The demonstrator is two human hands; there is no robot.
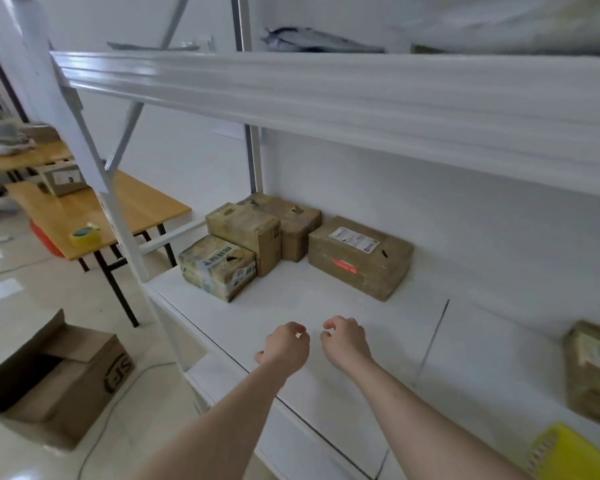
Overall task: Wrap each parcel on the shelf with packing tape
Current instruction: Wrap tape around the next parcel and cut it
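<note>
Several taped cardboard parcels sit at the back of the white shelf (291, 306): a green-printed box (217, 266) in front, a taller box (246, 230) behind it, another (291, 220) further back, and a flat parcel (359, 256) with a label on the right. One more parcel (594, 368) lies at the far right. My left hand (284, 346) and my right hand (345, 339) hover side by side over the bare shelf in front of the parcels, fingers loosely curled, holding nothing. A yellow roll of packing tape (85, 233) lies on the wooden table (84, 209) to the left.
An upper shelf beam (326, 95) crosses overhead. An open cardboard box (49, 379) stands on the floor at the left, and a small box (63, 178) rests on the table. A yellow basket (565, 455) shows at the lower right. A shelf upright (125, 237) stands between table and shelf.
</note>
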